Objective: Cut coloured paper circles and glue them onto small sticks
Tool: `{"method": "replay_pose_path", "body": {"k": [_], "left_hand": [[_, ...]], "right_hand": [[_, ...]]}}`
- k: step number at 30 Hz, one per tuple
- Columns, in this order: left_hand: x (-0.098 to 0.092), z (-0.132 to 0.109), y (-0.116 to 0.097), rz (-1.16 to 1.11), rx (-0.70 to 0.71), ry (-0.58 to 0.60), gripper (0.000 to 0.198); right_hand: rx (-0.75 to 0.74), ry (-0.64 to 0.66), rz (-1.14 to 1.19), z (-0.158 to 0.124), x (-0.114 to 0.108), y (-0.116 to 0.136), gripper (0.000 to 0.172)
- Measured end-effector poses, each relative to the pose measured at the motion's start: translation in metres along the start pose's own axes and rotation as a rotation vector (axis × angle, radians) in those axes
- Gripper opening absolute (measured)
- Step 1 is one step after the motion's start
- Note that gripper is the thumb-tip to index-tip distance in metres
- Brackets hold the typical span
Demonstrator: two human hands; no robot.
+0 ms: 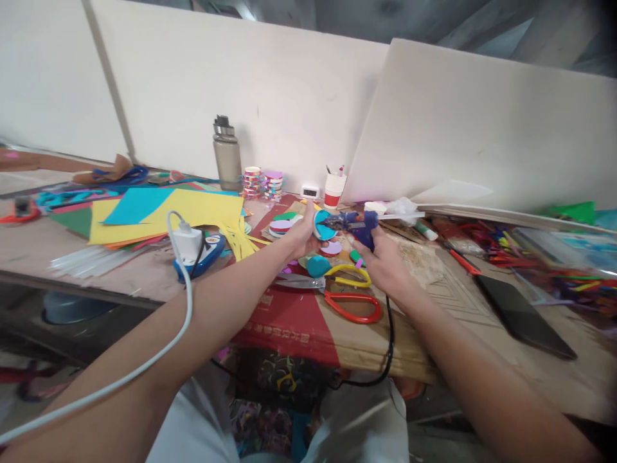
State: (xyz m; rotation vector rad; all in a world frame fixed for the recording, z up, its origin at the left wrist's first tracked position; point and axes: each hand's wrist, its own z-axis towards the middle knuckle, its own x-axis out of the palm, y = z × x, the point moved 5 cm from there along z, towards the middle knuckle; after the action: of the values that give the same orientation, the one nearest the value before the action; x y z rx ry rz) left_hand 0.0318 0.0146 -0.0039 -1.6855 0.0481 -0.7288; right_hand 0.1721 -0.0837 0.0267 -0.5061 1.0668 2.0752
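Observation:
My right hand (pixel 383 260) grips a dark blue hot glue gun (pixel 359 225), with a clear glue stick out of its back and a black cord hanging below. The gun's nozzle points left, at the blue face of a small round paper piece (pixel 322 226). My left hand (pixel 304 235) has its fingers closed around that piece; whether the tip touches it I cannot tell. Under the hands lie scissors (pixel 349 307) with one red and one yellow handle loop. Cut paper discs (pixel 318 266) in blue, purple and green are scattered around them.
Left of my hands are coloured sheets (pixel 193 209), clear glue sticks (pixel 91 260) and a blue power strip (pixel 201 257) whose white cable crosses my left arm. Behind stand a bottle (pixel 226 154), two paper stacks (pixel 252 183) and a paper cup (pixel 333 191). A phone (pixel 520 315) lies right.

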Motion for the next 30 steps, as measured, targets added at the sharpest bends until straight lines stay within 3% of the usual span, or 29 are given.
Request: {"method": "replay_pose_path", "body": {"k": [3,10,16,24,30], "left_hand": [[0.003,0.0,0.005,0.014,-0.003,0.047,0.074],[0.0,0.0,-0.001,0.01,0.037,-0.009,0.074],[-0.006,-0.001,-0.01,-0.073,0.078,-0.139,0.071],[-0.001,0.0,-0.001,-0.035,-0.003,-0.015,0.075],[-0.006,0.0,-0.011,-0.104,0.084,-0.098,0.074]], "right_hand": [[0.051,-0.041,-0.024,0.0,-0.003,-0.004,0.04],[0.132,-0.06,-0.122,0.001,-0.008,-0.009,0.042],[0.021,-0.014,-0.129,-0.001,0.0,-0.006,0.041],[0.049,-0.077,-0.094,0.001,-0.003,-0.008,0.039],[0.023,-0.029,-0.134,-0.001,0.0,-0.007,0.038]]}}
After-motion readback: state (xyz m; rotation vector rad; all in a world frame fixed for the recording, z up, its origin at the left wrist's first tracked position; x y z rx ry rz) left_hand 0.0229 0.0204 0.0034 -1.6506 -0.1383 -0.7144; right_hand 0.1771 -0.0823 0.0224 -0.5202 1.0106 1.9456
